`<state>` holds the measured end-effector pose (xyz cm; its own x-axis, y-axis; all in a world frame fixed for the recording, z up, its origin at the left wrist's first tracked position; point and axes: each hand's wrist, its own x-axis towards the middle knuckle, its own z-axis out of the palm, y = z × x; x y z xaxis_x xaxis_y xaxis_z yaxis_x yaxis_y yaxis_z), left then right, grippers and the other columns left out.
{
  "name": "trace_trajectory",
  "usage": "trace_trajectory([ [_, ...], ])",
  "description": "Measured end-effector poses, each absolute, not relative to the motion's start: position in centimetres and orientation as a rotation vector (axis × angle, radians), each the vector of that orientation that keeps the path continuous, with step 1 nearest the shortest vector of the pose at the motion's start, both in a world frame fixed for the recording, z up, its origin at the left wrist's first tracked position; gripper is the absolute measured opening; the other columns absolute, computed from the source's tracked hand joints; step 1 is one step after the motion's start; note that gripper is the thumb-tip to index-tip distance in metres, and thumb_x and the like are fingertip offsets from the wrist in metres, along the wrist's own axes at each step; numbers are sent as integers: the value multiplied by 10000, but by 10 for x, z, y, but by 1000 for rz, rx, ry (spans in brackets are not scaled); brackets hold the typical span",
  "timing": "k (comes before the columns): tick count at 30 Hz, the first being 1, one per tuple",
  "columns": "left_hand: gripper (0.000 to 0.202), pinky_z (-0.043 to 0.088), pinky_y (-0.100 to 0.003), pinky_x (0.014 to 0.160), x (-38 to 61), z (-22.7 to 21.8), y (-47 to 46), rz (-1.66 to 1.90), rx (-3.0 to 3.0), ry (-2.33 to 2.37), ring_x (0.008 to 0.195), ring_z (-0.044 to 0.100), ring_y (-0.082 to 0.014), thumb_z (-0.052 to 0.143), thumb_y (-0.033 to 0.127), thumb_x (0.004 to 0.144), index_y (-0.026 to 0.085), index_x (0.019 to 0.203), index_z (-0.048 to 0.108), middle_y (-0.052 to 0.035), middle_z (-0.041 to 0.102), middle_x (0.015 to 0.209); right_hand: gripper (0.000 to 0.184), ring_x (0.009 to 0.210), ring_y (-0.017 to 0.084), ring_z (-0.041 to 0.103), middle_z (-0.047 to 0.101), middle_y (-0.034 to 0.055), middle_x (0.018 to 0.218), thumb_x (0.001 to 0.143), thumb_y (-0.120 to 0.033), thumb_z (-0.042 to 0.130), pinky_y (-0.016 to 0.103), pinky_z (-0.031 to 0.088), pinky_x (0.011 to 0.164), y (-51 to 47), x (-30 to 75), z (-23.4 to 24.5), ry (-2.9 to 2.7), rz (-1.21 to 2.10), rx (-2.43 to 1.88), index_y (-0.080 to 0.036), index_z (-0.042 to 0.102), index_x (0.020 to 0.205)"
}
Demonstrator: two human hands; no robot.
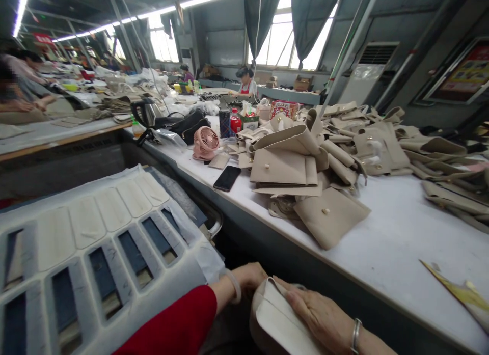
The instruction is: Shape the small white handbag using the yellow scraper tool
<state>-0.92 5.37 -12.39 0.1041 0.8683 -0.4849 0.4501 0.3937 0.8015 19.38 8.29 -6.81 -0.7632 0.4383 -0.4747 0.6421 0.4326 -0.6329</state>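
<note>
A pale beige bag body (278,319), its curved side and light inner face showing, is held low at the table's front edge. My left hand (250,276), with a pale bangle at the wrist below a red sleeve, closes on its far upper corner; the fingertips are hidden behind it. Along the right side, my right hand (321,311) grips the same piece, thumb pressed on the edge and fingers over the outside. A silver bracelet (356,335) circles that wrist. Closest on the table lies a flat beige bag piece (332,217) with a small metal clasp.
Beige bags (282,166) are heaped along the white table (393,233). A black phone (227,178), a pink fan (206,142) and a kettle (147,113) stand nearby. On the left is a frame (114,233) with rectangular openings and pale panels. Co-workers sit farther back.
</note>
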Motion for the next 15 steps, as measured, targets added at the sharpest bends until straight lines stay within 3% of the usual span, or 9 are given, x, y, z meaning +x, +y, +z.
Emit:
trace_trajectory([
  [2,472,507,-268,628,-18,-105,68,338,1239,1467,667,591,-139,616,593,849,134,886,721,-11,642,724,522,1267,315,530,496,-51,1445,979,-596,197,493,368,1095,83,210,-67,2409,-1255,973,-452,322,1465],
  [5,564,472,-231,617,-23,-73,78,229,1293,1301,721,604,-151,654,685,735,188,976,770,-22,707,798,535,1254,333,541,555,-18,1393,959,-621,258,501,361,1099,81,242,-66,2348,-1313,1096,-427,406,1434],
  [8,430,466,-240,646,-18,-51,79,105,1387,1225,729,608,-168,805,511,609,201,907,794,-13,734,786,524,1188,342,591,629,-11,1302,922,-645,347,512,373,1091,78,279,-65,2285,-1380,1224,-434,480,1383],
  [10,369,468,-246,680,-15,-46,79,50,1443,1224,756,613,-178,801,432,609,221,913,795,1,743,790,528,1161,348,607,660,1,1253,885,-652,424,518,376,1093,76,301,-64,2225,-1443,1300,-419,533,1345],
  [15,354,458,-227,625,-12,-51,85,-37,1496,1219,717,615,-173,762,442,641,227,921,795,14,747,772,499,1061,347,660,699,23,1173,790,-637,575,493,444,1047,75,326,-62,2168,-1609,1460,-391,659,1216],
])
